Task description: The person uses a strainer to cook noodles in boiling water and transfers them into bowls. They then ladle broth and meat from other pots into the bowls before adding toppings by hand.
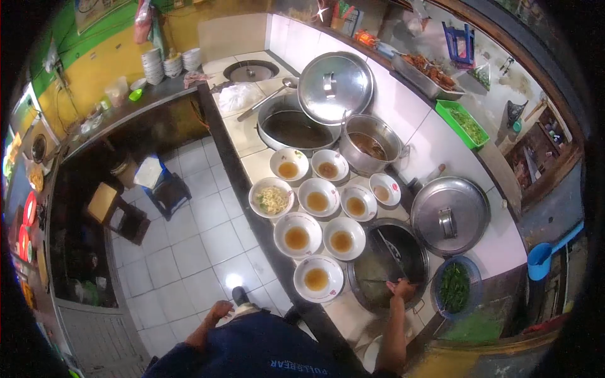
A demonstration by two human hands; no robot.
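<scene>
My right hand (pixel 401 288) is closed over the near right side of a large dark pot (pixel 423 264). It grips a thin-handled utensil (pixel 392 252) that reaches down into the pot; its lower end is hard to make out. Cloudy liquid shows inside the pot. My left hand (pixel 220 310) hangs beside my body above the floor, fingers loosely curled and apart, with nothing in it. Left of the pot stand several white bowls (pixel 298 251) with brown liquid in the bottom. One bowl (pixel 254 205) holds yellow noodles and some green.
Behind the bowls are a steel pot (pixel 397 142), a sunken vat (pixel 265 129) and a ladle (pixel 268 99). Large lids (pixel 423 222) lean on the right. A blue basket of greens (pixel 474 277) sits right of the dark pot. Stools (pixel 170 195) stand on the tiled floor.
</scene>
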